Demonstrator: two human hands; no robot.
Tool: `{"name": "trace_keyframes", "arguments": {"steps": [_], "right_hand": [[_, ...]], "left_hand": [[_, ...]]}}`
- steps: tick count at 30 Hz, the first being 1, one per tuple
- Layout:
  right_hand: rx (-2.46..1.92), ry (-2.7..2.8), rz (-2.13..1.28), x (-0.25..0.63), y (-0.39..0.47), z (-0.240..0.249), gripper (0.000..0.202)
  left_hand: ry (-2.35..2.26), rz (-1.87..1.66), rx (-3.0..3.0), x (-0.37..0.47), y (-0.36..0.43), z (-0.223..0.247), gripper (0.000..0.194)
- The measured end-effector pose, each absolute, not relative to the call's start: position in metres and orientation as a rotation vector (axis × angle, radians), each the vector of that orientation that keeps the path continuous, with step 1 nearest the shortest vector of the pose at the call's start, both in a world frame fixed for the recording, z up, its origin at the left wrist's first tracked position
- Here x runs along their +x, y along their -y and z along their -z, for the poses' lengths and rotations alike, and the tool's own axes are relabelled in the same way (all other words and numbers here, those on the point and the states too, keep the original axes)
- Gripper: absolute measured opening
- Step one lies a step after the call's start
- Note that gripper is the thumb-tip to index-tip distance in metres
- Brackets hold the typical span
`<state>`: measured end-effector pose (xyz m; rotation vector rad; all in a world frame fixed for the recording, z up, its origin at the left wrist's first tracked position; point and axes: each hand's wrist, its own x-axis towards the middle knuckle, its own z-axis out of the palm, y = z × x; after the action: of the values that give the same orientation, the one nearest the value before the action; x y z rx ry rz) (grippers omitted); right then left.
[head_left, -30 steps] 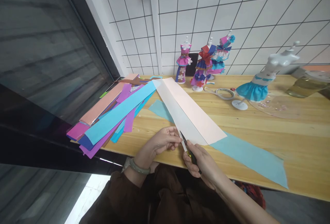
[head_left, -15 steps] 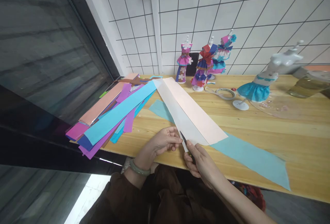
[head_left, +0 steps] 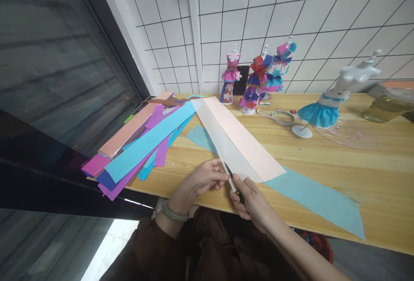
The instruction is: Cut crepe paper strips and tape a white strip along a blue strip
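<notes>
My right hand [head_left: 250, 199] is closed around small dark-handled scissors [head_left: 229, 170], whose blades lie at the left edge of a long white crepe paper sheet [head_left: 223, 143]. Between thumb and fingers my left hand [head_left: 207, 177] pinches that edge, just left of the blades. A narrow white strip [head_left: 232, 184] hangs down between the two hands. Along the right side of the white sheet runs a pale peach layer [head_left: 247, 140]. A light teal strip [head_left: 323, 197] lies crosswise beneath both.
Stacked paper strips in blue, purple and peach [head_left: 148, 140] lie at left. Along the back stand small dressed mannequins [head_left: 231, 76] and a tape roll [head_left: 283, 117]. A white mannequin in a blue skirt [head_left: 320, 114] and a glass jar [head_left: 386, 106] are at right.
The scissors and my right hand have shifted slightly up and left along the white paper's edge. My left hand stays nearly in place.
</notes>
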<state>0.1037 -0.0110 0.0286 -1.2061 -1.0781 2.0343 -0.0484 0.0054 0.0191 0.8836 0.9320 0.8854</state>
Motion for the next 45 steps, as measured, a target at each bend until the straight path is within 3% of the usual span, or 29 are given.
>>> {"name": "trace_keyframes", "arguments": {"steps": [45], "right_hand": [[-1.207,1.155,-1.946,0.0983,0.0044,-0.0268,0.032]], "left_hand": [[-0.900,-0.894,0.883,-0.0497,-0.0043,-0.0234,0.040]]}}
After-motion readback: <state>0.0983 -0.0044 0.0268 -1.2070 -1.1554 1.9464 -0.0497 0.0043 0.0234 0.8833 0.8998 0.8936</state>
